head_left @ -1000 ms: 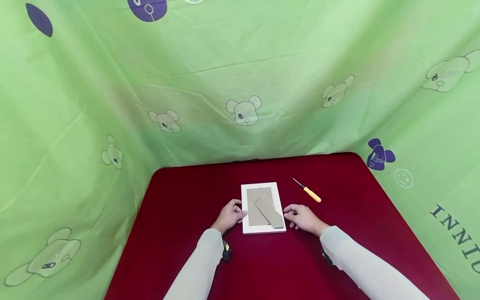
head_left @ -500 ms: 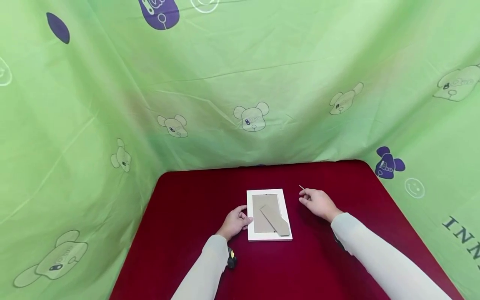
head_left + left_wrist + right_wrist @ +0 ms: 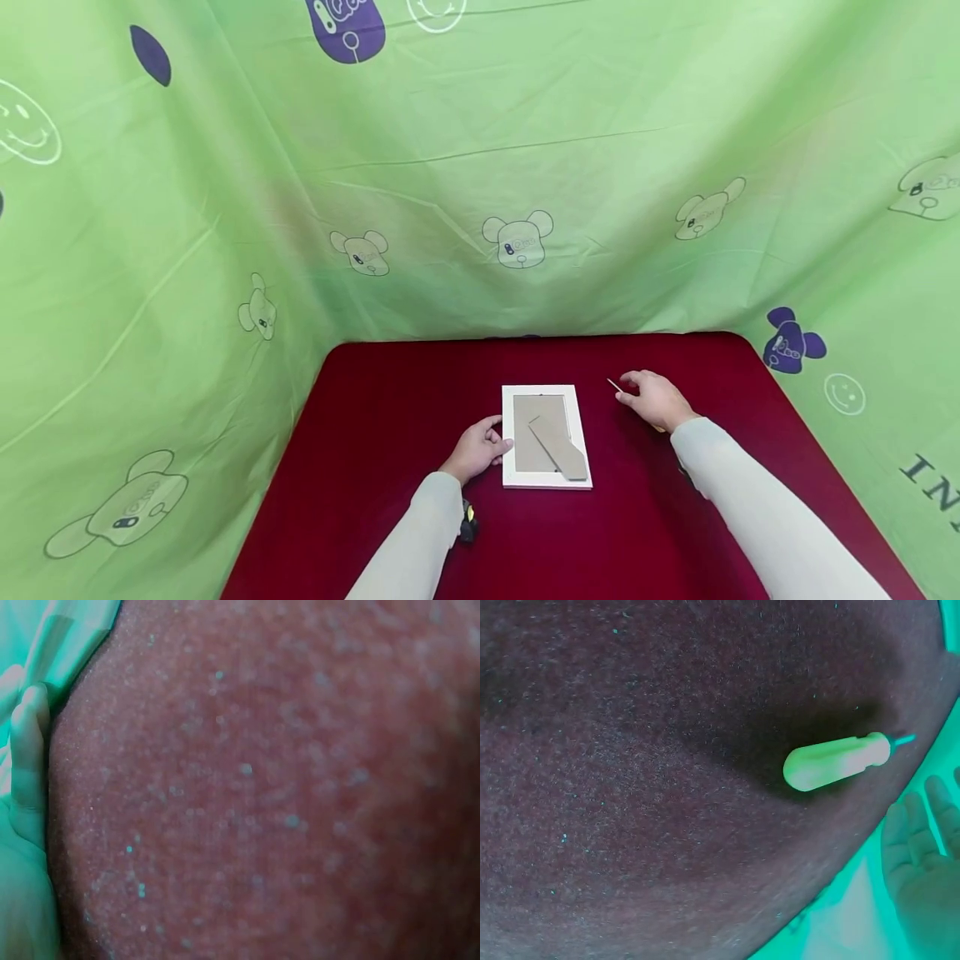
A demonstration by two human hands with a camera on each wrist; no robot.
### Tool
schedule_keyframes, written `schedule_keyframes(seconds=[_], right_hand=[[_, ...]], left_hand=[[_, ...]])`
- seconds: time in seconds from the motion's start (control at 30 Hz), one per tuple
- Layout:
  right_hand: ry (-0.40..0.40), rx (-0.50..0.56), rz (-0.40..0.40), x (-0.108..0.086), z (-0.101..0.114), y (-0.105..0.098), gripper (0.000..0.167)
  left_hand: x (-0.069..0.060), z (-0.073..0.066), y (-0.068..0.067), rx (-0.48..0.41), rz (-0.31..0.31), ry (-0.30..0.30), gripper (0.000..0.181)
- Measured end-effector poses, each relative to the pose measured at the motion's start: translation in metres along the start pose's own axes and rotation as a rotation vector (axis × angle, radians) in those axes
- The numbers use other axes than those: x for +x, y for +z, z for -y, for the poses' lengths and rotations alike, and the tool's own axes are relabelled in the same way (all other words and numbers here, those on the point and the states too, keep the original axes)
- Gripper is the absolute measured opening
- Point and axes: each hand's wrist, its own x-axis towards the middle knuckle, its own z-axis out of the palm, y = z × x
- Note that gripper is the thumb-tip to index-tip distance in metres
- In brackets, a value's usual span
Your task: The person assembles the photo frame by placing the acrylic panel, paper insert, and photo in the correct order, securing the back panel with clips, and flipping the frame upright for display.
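Observation:
A white picture frame [image 3: 547, 482] lies on the red table, its grey backing and stand leg facing up. At its left side my left hand [image 3: 474, 452] holds the edge, with the thumb over the border and the fingers against the side. My right hand [image 3: 656, 400] hovers over a yellow-handled screwdriver [image 3: 832, 763] to the right of the frame. In the head view this hand hides most of the screwdriver; the tip of its shaft shows left of the fingers. The right wrist view shows the handle lying free of the fingers, which are loosely extended.
The red tabletop [image 3: 405, 375] has rounded far corners. Green cloth [image 3: 435, 308] printed with bear figures hangs close behind the table and along both sides. In the left wrist view the tabletop [image 3: 262, 787] fills most of the picture.
My right hand has left the frame's right side and moved right and away to the screwdriver. My left hand stays at the frame. The whole head view has shifted slightly.

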Motion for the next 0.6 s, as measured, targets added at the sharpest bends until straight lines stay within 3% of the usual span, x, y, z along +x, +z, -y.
schedule_keyframes(seconds=[0.4,0.6], right_hand=[[0.158,0.011,-0.02,0.004,-0.012,0.01,0.048],[0.19,-0.002,0.005,0.0,-0.014,0.02,0.045]], left_hand=[[0.001,0.003,-0.002,-0.001,-0.001,0.005,0.062],[0.002,0.001,-0.001,-0.033,0.005,0.028,0.061]])
